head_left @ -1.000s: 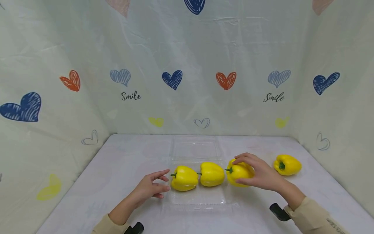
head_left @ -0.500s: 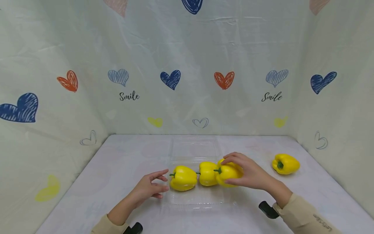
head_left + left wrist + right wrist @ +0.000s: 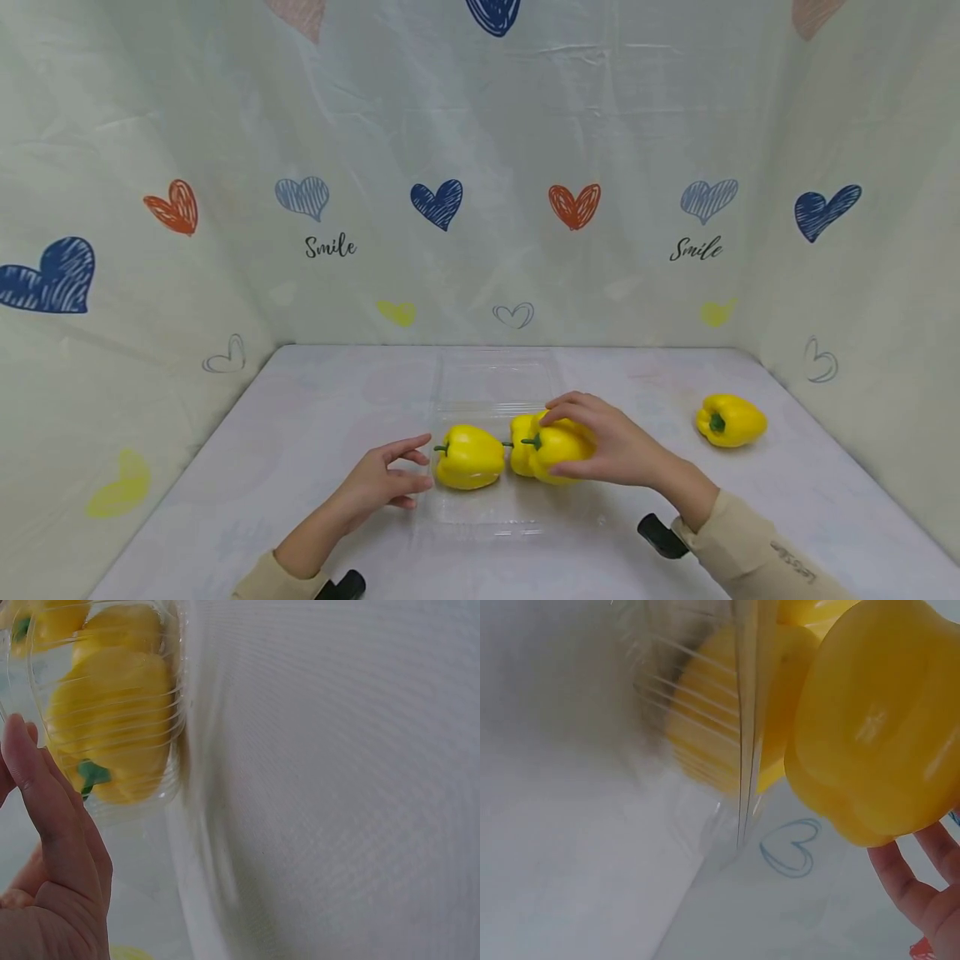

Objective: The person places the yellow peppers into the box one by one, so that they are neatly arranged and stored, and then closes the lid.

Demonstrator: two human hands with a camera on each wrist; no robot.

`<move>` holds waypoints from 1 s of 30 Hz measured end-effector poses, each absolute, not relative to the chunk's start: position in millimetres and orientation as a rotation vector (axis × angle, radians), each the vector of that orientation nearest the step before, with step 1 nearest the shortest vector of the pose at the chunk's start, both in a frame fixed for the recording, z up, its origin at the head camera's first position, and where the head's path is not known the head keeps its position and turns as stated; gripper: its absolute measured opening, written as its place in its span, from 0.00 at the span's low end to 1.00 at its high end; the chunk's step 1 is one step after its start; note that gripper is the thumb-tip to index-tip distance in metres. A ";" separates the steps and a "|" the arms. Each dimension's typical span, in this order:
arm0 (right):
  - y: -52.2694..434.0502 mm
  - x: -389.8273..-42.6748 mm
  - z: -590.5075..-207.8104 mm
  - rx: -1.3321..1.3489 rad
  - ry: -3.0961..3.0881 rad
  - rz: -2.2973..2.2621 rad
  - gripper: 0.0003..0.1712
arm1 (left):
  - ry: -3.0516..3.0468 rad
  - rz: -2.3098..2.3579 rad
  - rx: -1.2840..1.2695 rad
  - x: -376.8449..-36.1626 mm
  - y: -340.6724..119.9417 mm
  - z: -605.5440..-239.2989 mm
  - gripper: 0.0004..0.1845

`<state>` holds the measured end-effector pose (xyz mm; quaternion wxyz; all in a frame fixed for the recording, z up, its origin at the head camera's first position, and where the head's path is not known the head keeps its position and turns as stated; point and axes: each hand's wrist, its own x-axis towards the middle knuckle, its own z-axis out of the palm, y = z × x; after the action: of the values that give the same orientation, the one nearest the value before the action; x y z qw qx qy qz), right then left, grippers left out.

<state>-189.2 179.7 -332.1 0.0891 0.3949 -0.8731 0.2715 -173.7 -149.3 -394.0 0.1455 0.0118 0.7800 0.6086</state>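
My right hand (image 3: 615, 440) grips a yellow bell pepper (image 3: 564, 452) between thumb and fingers, its green stem turned left. In the right wrist view that pepper is held up beside the rim of a clear plastic box (image 3: 746, 750). Inside the box lie two more yellow bell peppers, one at the left (image 3: 469, 458) and one toward the middle (image 3: 519, 454); the held one partly hides the latter in the head view. At the box's left side, my left hand (image 3: 384, 479) has its fingers extended, fingertips right at the wall.
Another yellow bell pepper (image 3: 731, 421) lies on the white table (image 3: 337, 375) at the right. The clear lid (image 3: 495, 377) stands folded back behind the box. A heart-printed curtain (image 3: 630, 283) encloses the back and sides.
My right hand has carried its pepper leftward, from beside the box to over its right part, overlapping the middle pepper. The left hand stays at the box's left side.
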 end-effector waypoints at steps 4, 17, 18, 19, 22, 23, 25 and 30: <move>172.8 -189.0 -331.9 1.182 -2.589 0.810 0.24 | 2.250 1.755 0.034 -174.9 -148.5 -394.9 0.37; 144.9 -183.8 -332.2 1.248 -2.581 0.876 0.24 | 2.248 1.757 0.023 -175.5 -148.7 -398.0 0.37; 142.5 -183.2 -332.3 1.251 -2.584 0.879 0.24 | 2.247 1.758 0.025 -175.3 -148.7 -397.9 0.37; 140.0 -182.5 -332.4 1.252 -2.590 0.881 0.24 | 2.244 1.761 0.027 -175.1 -148.8 -397.8 0.37; 133.5 -181.2 -333.2 1.260 -2.596 0.892 0.24 | 2.242 1.765 0.030 -174.6 -148.6 -397.3 0.37; 131.3 -181.0 -333.6 1.265 -2.595 0.896 0.24 | 2.242 1.766 0.029 -174.5 -148.5 -397.1 0.37; 126.8 -180.2 -334.6 1.275 -2.594 0.901 0.24 | 2.237 1.771 0.026 -174.2 -148.4 -396.6 0.37; 114.7 -177.4 -338.1 1.294 -2.578 0.880 0.24 | 2.235 1.770 0.027 -174.0 -148.9 -396.3 0.37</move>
<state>-177.4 114.7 -338.1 0.0631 0.4281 -0.8531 0.2913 -174.0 -148.9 -396.3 0.1447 0.0092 0.7757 0.6142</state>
